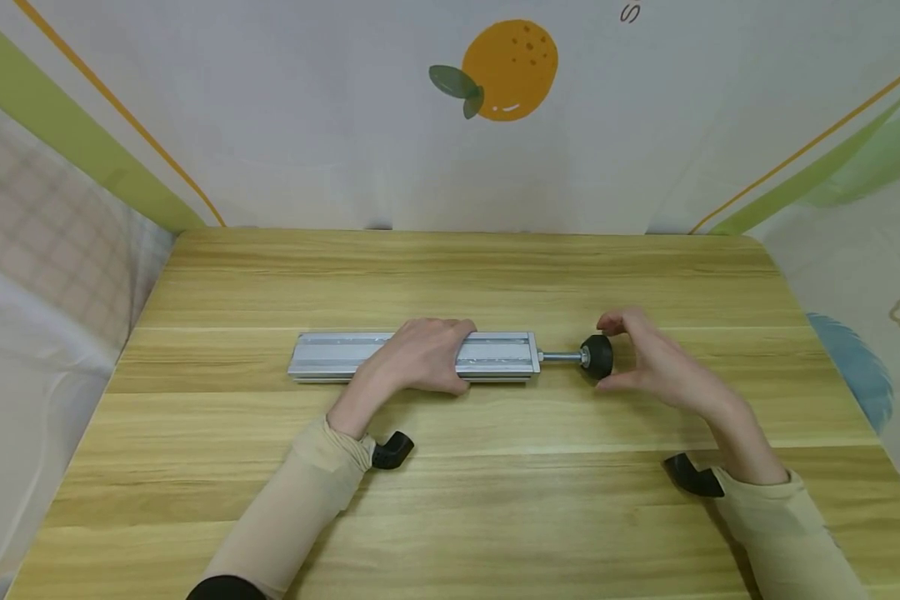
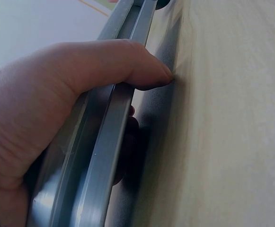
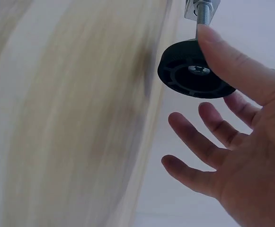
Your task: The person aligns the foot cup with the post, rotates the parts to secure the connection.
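Observation:
My left hand [image 1: 420, 358] grips a silver aluminium profile [image 1: 495, 354] across its middle, the thumb on the near side and the fingers over the far side. In the left wrist view the thumb [image 2: 146, 71] curls over the long edge of the profile [image 2: 99, 151], and fingertips show in shadow beneath it. From the profile's right end sticks out a threaded rod [image 1: 562, 357] bearing a round black levelling foot [image 1: 597, 357]. My right hand [image 1: 656, 362] is around the foot, thumb and fingers apart. In the right wrist view the thumb overlaps the rim of the levelling foot [image 3: 180, 71], while the other fingers are spread.
Beneath lies a wood-grain table [image 1: 495, 517]. A black curved piece [image 1: 393, 450] is at the left wrist and another black piece [image 1: 693, 477] at the right wrist. A white curtain [image 1: 307, 125] with a printed orange hangs along the table's back edge.

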### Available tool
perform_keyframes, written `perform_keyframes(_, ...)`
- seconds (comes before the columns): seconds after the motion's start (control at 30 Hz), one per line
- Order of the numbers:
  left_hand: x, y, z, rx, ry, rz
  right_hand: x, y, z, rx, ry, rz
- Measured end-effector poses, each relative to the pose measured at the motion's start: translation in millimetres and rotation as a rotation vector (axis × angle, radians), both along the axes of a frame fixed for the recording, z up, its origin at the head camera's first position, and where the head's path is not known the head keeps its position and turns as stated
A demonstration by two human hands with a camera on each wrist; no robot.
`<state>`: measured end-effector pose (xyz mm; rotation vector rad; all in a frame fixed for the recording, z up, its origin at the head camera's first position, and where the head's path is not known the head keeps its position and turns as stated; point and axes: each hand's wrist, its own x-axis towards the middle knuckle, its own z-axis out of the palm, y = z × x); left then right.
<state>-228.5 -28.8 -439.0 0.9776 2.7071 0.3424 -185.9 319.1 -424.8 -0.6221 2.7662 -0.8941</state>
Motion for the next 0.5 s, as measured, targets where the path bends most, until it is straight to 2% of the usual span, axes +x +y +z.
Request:
perform_keyframes(0.17,0.5,-0.4,-0.2,0.002,0.003,0.001,-0.7,-2.8,-1.9,0.028,0.065,0.017)
perform_keyframes(0.5,0.2,-0.6,-1.0,0.003,0.002,-0.001,0.8,3.1,2.0,0.012,-0.002,0.033)
